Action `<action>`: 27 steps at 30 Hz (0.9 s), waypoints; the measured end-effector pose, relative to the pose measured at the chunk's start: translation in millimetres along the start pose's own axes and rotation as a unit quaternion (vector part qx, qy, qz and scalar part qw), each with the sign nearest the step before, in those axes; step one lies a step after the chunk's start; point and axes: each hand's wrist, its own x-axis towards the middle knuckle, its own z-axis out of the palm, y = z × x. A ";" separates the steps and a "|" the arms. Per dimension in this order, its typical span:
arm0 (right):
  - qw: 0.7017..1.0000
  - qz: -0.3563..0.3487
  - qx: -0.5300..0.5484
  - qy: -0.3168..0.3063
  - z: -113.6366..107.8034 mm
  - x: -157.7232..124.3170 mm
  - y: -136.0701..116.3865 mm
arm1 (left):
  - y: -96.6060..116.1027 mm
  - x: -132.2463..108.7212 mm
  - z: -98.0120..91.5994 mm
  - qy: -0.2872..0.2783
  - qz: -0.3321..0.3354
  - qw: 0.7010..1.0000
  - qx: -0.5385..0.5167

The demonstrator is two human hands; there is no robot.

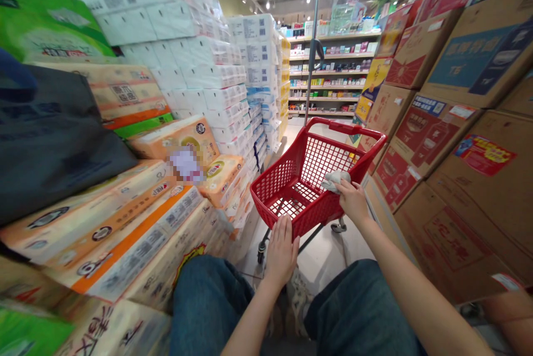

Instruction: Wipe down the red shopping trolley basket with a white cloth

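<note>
Since the red shopping cart (297, 178) needs steadying, the left hand (282, 250) lies open and flat on its near rim (270, 212); the curled right hand (350, 200) pinches a grey cloth (335, 181) above the basket.

Our left hand (282, 251) flat on the red shopping basket (270, 186), our right hand (352, 201) gripping a grey cloth (335, 181) at its rim
</note>
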 end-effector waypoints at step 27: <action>1.000 0.027 0.003 0.010 4.0 -2.6 -16.9 | 1.2 0.3 -2.7 -0.019 -0.003 1.000 0.009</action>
